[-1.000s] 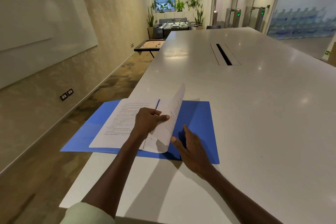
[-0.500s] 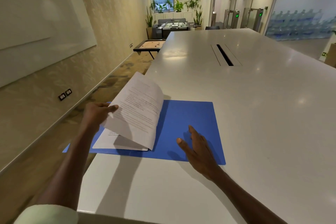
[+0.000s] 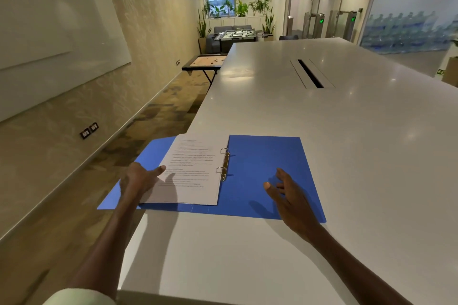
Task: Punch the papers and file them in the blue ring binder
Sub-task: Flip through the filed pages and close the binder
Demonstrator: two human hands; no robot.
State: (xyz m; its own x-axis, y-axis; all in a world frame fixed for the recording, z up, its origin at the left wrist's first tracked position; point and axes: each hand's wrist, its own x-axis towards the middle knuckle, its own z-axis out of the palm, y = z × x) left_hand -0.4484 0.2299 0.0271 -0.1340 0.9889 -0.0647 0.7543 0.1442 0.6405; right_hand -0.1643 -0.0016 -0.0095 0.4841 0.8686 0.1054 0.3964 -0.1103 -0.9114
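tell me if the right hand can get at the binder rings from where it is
Probably yes: the right hand hovers open over the bare blue cover, and nothing lies between it and the rings; the papers sit on their far side.

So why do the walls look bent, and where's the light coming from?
Head view: the wide-angle lens bows the whiteboard and table edges; ceiling lights glare as spots on the tabletop; the right hand casts a soft shadow on the blue binder; the papers' print is too blurred to read.

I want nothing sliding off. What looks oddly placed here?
The open blue binder hangs its left cover past the table edge, over the floor. The papers lie on that side, under the left hand.
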